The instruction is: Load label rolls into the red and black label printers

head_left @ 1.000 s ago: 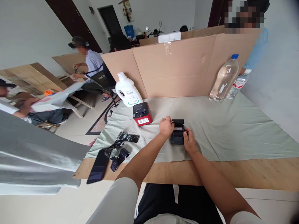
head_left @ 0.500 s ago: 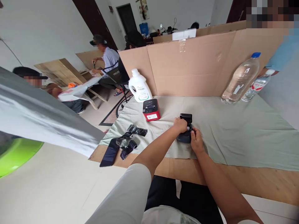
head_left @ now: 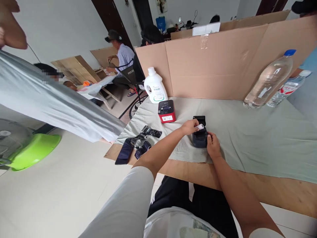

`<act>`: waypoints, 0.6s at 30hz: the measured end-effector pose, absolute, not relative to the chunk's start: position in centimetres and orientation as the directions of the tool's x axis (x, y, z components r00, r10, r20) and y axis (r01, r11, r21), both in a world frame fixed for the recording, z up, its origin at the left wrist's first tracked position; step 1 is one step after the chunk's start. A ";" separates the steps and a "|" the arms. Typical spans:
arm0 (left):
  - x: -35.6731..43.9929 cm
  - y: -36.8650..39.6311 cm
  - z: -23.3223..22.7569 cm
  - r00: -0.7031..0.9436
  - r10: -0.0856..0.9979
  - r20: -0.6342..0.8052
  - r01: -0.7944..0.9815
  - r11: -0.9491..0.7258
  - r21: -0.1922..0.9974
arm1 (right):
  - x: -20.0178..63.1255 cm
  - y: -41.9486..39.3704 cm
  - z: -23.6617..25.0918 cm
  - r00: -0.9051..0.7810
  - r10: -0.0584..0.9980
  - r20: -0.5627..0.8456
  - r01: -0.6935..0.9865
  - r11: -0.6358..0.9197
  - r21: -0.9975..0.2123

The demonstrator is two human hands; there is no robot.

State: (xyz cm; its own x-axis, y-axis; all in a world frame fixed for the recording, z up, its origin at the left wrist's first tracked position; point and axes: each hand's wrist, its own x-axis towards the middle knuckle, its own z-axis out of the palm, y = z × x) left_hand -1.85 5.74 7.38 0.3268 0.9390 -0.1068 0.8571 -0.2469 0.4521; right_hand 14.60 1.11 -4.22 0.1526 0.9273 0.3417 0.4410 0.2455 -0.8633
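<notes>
On the pale green cloth (head_left: 247, 132) near the table's front edge sits a small black printer (head_left: 199, 138) w/ its lid flipped up at the back. Left hand (head_left: 189, 126) hovers over the printer's open top, fingers pinching a small white paper roll (head_left: 199, 126) just above the compartment. Right hand (head_left: 212, 147) is pressed against the printer's front right side, fingers curled onto the body, steadying it. Just beyond and left of the printer stands a red-and-black label printer (head_left: 166, 111), and behind that a white jug (head_left: 155, 86) w/ a green label. Left of the hands, near the table corner, lie a dark phone (head_left: 124, 155) and black crumpled wrappers (head_left: 146, 138). Far right, 2 clear water bottles (head_left: 268, 81) lean by the cardboard screen (head_left: 218, 62). Other people sit at tables in the bkgd, well apart.
</notes>
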 end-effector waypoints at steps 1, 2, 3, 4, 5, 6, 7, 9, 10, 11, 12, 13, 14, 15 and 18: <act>-2.2 5.7 7.6 0.354 0.930 -0.097 0.840 -0.271 0.470 | 14.6 1.1 -4.2 0.148 0.929 0.340 0.448 0.243 -0.861; -2.3 5.6 7.8 0.385 0.919 -0.078 0.826 -0.306 0.473 | 14.6 1.1 -4.2 0.144 0.929 0.340 0.454 0.243 -0.857; -2.3 5.6 8.1 0.414 0.909 -0.050 0.812 -0.344 0.472 | 14.6 1.2 -4.2 0.139 0.930 0.340 0.460 0.244 -0.854; -2.1 5.5 8.5 0.431 0.902 -0.020 0.795 -0.369 0.482 | 14.6 1.2 -4.1 0.132 0.931 0.340 0.466 0.244 -0.851; -2.1 5.3 8.9 0.436 0.900 0.003 0.775 -0.377 0.508 | 14.7 1.2 -4.1 0.124 0.933 0.337 0.472 0.243 -0.847; -2.2 5.1 9.4 0.438 0.899 0.007 0.749 -0.370 0.551 | 14.8 1.2 -4.1 0.116 0.935 0.334 0.477 0.242 -0.845; -2.7 4.9 9.9 0.443 0.896 -0.012 0.719 -0.347 0.603 | 14.9 1.1 -4.1 0.113 0.937 0.331 0.481 0.240 -0.843; -4.8 4.2 11.1 0.484 0.866 -0.123 0.676 -0.280 0.682 | 15.0 1.1 -4.2 0.117 0.936 0.333 0.485 0.239 -0.841; -6.3 3.8 11.6 0.506 0.839 -0.201 0.683 -0.248 0.687 | 15.1 1.1 -4.2 0.121 0.934 0.335 0.486 0.239 -0.841; -8.1 3.2 11.9 0.520 0.807 -0.282 0.710 -0.224 0.668 | 15.1 1.1 -4.2 0.129 0.933 0.336 0.489 0.235 -0.840; -10.1 2.6 12.1 0.503 0.784 -0.363 0.761 -0.203 0.616 | 15.1 1.2 -4.3 0.139 0.932 0.334 0.493 0.228 -0.839; -11.9 1.9 12.1 0.468 0.770 -0.434 0.816 -0.188 0.547 | 15.1 1.2 -4.3 0.144 0.933 0.331 0.500 0.220 -0.838; -13.7 1.2 11.9 0.421 0.761 -0.493 0.864 -0.172 0.472 | 15.0 1.2 -4.3 0.149 0.933 0.327 0.505 0.213 -0.837; -15.2 0.6 11.5 0.363 0.761 -0.538 0.906 -0.153 0.395 | 15.0 1.2 -4.3 0.151 0.934 0.325 0.507 0.209 -0.836; -18.1 -1.2 9.6 0.232 0.786 -0.573 0.964 -0.110 0.240 | 15.0 1.3 -4.3 0.141 0.935 0.326 0.505 0.215 -0.836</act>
